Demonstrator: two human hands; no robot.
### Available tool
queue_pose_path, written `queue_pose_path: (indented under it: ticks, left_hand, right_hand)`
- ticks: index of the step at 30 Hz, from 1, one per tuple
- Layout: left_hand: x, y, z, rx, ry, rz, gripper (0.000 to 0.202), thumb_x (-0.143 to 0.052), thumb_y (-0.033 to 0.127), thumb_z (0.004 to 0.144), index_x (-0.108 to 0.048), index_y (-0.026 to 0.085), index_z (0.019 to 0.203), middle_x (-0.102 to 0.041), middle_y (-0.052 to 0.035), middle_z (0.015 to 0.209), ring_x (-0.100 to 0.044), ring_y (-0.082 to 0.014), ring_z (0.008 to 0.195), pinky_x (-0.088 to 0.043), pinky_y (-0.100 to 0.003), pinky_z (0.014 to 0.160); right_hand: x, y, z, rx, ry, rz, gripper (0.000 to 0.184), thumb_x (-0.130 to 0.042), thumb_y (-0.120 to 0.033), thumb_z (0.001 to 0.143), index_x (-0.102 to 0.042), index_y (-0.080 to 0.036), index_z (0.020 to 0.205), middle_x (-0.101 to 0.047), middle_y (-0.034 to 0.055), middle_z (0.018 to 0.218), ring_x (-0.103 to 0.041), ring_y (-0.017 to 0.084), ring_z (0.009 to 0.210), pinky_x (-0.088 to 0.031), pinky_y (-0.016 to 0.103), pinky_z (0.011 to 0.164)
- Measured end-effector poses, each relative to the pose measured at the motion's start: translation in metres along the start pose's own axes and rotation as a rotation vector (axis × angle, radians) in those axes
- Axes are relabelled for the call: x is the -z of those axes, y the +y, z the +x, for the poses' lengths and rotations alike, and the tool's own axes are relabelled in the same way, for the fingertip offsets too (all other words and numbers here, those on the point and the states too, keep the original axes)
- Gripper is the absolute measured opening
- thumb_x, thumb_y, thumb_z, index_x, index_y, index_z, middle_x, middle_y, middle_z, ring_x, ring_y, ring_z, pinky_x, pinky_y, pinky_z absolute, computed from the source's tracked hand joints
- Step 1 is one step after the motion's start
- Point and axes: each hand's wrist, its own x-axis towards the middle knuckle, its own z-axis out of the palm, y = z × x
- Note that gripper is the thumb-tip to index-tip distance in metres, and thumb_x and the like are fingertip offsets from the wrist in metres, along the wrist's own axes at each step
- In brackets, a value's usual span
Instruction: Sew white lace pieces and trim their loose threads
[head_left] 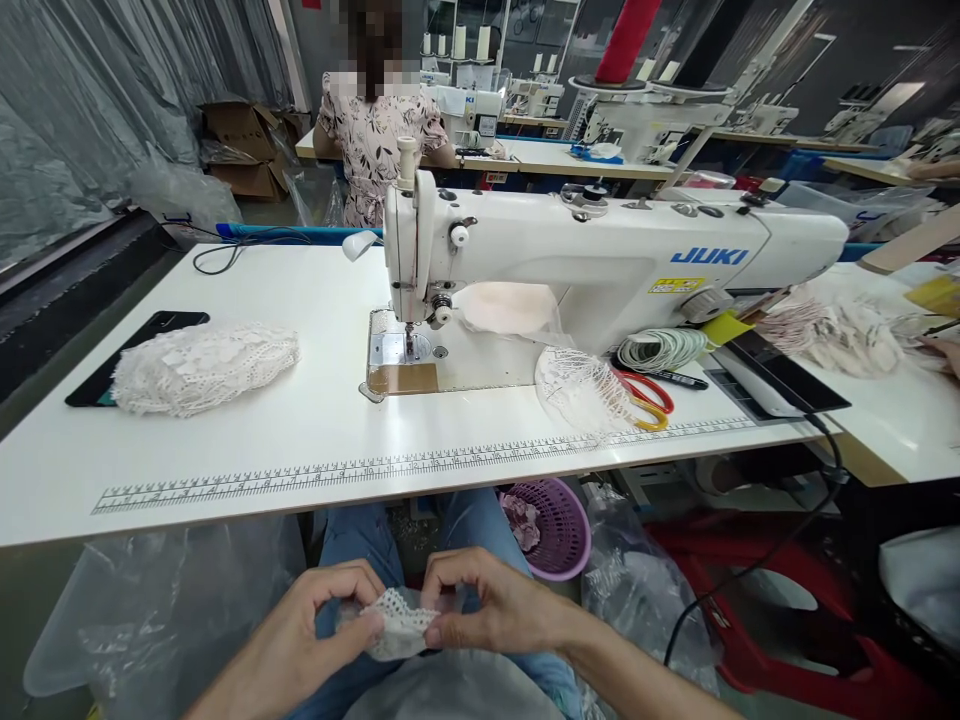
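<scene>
Over the lap, below the table's front edge, both hands hold a small piece of white lace fabric point(401, 625). My left hand point(330, 615) pinches its left side between thumb and fingers. On the other side, my right hand point(480, 605) grips the lace's right edge in the same way. Part of the piece is hidden behind the fingers. A white JUKI sewing machine point(600, 260) stands on the table in front, its needle area point(409, 345) apart from both hands. To the left, a bundle of white lace point(206, 368) lies on a dark phone-like slab point(165, 322).
Red and yellow-handled scissors point(651, 400) lie beside another lace piece point(581, 390) and a coil of pale cord point(660, 350). A printed ruler strip point(420, 466) runs along the table front. Below are a purple basket point(559, 530) and a red stool point(795, 610). A person point(375, 130) sits ahead.
</scene>
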Motion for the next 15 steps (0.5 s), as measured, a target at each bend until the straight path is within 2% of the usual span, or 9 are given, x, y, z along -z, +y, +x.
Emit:
queue_pose_path:
  ticks: [2, 4, 7, 12, 15]
  left_hand:
    - [-0.001, 0.000, 0.001, 0.006, -0.025, -0.090, 0.032, -0.054, 0.043, 0.083, -0.065, 0.016, 0.071, -0.062, -0.0038, 0.076, -0.055, -0.0177, 0.072, -0.039, -0.025, 0.067]
    - [-0.002, 0.000, 0.002, 0.041, -0.036, -0.119, 0.031, -0.056, 0.043, 0.082, -0.068, 0.016, 0.073, -0.063, -0.0037, 0.071, -0.054, -0.0167, 0.068, -0.040, -0.024, 0.063]
    - [-0.006, 0.001, 0.005, 0.080, -0.033, -0.055, 0.030, -0.056, 0.041, 0.082, -0.070, 0.016, 0.074, -0.064, -0.0023, 0.065, -0.052, -0.0148, 0.062, -0.039, -0.022, 0.058]
    - [-0.010, 0.005, 0.008, 0.027, -0.025, 0.094, 0.024, -0.055, 0.035, 0.084, -0.071, 0.020, 0.074, -0.065, 0.0004, 0.070, -0.055, -0.0146, 0.068, -0.039, -0.022, 0.064]
    - [-0.011, 0.004, 0.008, 0.032, -0.013, 0.205, 0.023, -0.054, 0.036, 0.084, -0.070, 0.022, 0.076, -0.064, 0.0011, 0.072, -0.054, -0.0164, 0.073, -0.038, -0.023, 0.068]
  right_hand:
    - [0.002, 0.001, 0.000, 0.015, -0.025, -0.007, 0.025, -0.071, -0.037, 0.072, -0.065, -0.013, 0.076, -0.052, 0.0000, 0.077, -0.048, 0.011, 0.068, -0.039, 0.022, 0.062]
    - [0.005, 0.003, -0.001, 0.014, -0.049, -0.044, 0.029, -0.071, -0.041, 0.072, -0.065, -0.013, 0.075, -0.051, 0.0000, 0.077, -0.049, 0.011, 0.068, -0.039, 0.022, 0.063]
    - [0.009, 0.006, -0.003, 0.005, -0.067, -0.108, 0.034, -0.069, -0.047, 0.072, -0.064, -0.013, 0.073, -0.050, -0.0003, 0.075, -0.048, 0.011, 0.066, -0.039, 0.021, 0.060]
    - [0.007, 0.009, -0.003, 0.030, -0.043, -0.150, 0.040, -0.075, -0.051, 0.064, -0.063, -0.015, 0.078, -0.050, -0.0024, 0.072, -0.044, 0.010, 0.064, -0.035, 0.020, 0.057]
    - [0.001, 0.012, 0.002, -0.038, -0.016, -0.140, 0.038, -0.068, -0.051, 0.072, -0.062, -0.013, 0.079, -0.048, -0.0040, 0.063, -0.040, 0.008, 0.057, -0.031, 0.018, 0.050]
